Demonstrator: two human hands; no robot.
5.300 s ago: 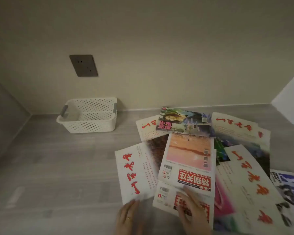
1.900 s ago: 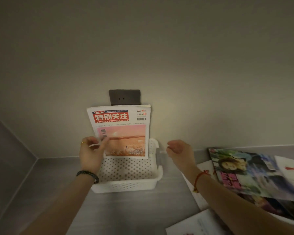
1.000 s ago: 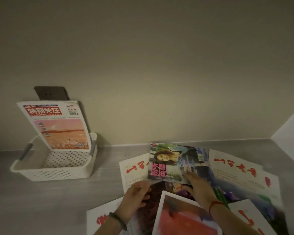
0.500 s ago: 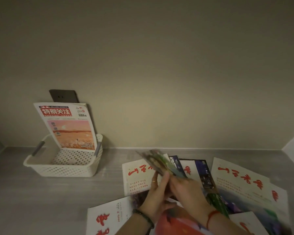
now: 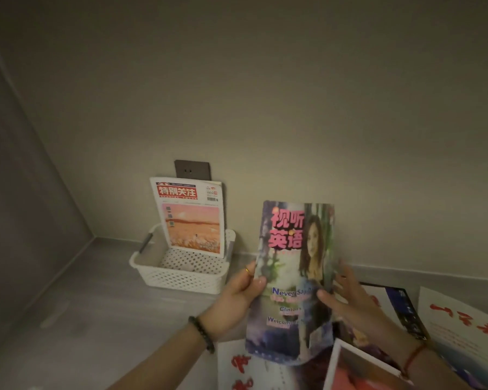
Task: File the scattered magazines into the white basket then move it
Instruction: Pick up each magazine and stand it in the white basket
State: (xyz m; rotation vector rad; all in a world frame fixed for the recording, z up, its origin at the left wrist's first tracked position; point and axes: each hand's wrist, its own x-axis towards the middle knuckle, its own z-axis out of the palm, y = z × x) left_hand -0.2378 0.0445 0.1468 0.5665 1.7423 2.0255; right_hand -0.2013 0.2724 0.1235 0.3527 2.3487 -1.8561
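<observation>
A colourful magazine [image 5: 292, 280] with pink characters and a woman on its cover is held upright in the air. My left hand [image 5: 234, 299] grips its left edge, my right hand [image 5: 347, 299] holds its right edge. The white perforated basket [image 5: 181, 277] stands on the grey surface by the back wall, left of the held magazine. Inside it a red-titled magazine [image 5: 190, 215] with an orange picture stands leaning on the wall. Several more magazines lie flat at lower right, among them a white one with red characters [image 5: 468, 327] and another [image 5: 243, 367] below my hands.
A dark wall socket [image 5: 192, 170] sits just above the basket. A side wall closes the corner at the left. Bare grey surface [image 5: 76, 319] stretches in front of and left of the basket.
Both hands have lifted the colourful magazine off the pile and turned it upright, cover toward me. The view has swung left toward the basket.
</observation>
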